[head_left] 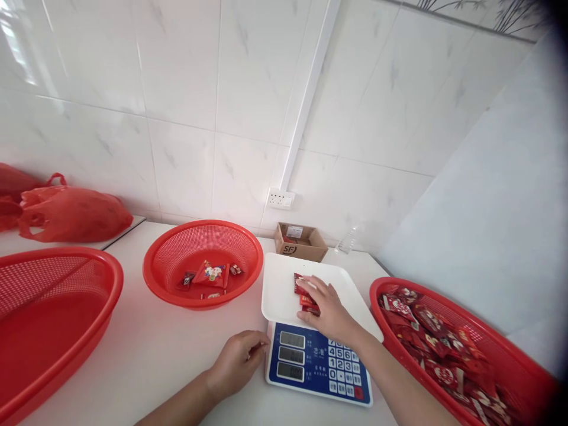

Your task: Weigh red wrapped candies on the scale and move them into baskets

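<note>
A white-and-blue weighing scale stands before me, its white tray towards the wall. On that tray lie a few small red snack packets, partly covered by my right hand. Its fingertips and thumb close around them from the far and near sides. My left hand is curled shut on the table, fingertips by the scale's left edge beside the display, and nothing shows in it. Many similar packets fill the red basket at the right. The display digits are too faint to read.
A round red basket left of the scale holds several packets, one larger. Another red basket stands at the far left, with red plastic bags behind it. A cardboard box and clear plastic container sit near the wall socket.
</note>
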{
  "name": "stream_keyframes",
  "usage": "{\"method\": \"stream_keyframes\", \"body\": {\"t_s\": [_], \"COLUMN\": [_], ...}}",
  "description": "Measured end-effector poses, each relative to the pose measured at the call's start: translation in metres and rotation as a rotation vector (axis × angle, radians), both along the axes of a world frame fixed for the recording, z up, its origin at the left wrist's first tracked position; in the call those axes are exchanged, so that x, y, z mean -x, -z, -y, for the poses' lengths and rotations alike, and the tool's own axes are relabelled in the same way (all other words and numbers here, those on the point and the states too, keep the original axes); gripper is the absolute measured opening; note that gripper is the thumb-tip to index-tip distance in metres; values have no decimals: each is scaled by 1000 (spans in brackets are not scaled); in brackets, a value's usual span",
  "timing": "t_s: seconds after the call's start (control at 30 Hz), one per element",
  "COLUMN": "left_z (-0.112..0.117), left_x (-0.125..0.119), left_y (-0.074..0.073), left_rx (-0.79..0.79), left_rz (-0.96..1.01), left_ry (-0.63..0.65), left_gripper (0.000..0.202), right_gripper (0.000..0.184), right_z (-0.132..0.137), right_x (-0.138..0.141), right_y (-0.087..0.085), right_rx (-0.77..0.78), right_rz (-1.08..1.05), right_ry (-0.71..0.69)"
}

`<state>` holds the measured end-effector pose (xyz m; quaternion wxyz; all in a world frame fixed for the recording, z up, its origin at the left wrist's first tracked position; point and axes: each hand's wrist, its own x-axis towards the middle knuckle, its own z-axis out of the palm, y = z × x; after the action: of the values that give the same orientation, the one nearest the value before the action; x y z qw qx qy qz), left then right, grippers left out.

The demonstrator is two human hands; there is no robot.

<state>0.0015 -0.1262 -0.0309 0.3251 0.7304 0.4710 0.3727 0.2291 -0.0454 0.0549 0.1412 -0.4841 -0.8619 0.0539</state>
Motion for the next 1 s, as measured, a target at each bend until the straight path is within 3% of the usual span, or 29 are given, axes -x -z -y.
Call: {"method": "stream_keyframes", "body": {"t_s": [0.1,0.17,0.23,0.27,0.33,0.47,0.53,0.6,0.67,0.77,1.0], "left_z": [1,2,2,2,2,2,1,-1,-4,-8,-8], "left_x": [0,-1,-1,-1,0,0,0,0,-1,-1,1], "left_y": [-1,-3,-4,-5,-5,-5,-3,-1,3,8,9], "left_rx": [10,9,3,-1,-6,1,13,19,19,29,18], "left_rz": [9,13,9,6,5,31,42,50,59,68,54], "left_ry": [7,5,-1,-5,-6,10,23,34,45,55,8], "left_gripper": [22,21,21,21,20,21,22,22,23,24,25], "right_gripper": [67,70,68,62,43,21,14,8,9,30,52], "right_z": [17,28,33,32,24,10,16,30,45,58,52], "right_x": [1,-2,-16,-28,-62,-150,-188,-212,-223,-229,-240], "right_y": [-16,-27,-34,-35,-36,-33,-31,-28,-22,-12,10], "right_rx": [-366,-635,-803,-823,-712,-33,265,433,502,538,443], "right_rz": [-209,-275,-246,-220,-185,17,155,211,190,139,112], "right_ry": [-23,-141,-214,-168,111,610,709,747,766,786,846]}}
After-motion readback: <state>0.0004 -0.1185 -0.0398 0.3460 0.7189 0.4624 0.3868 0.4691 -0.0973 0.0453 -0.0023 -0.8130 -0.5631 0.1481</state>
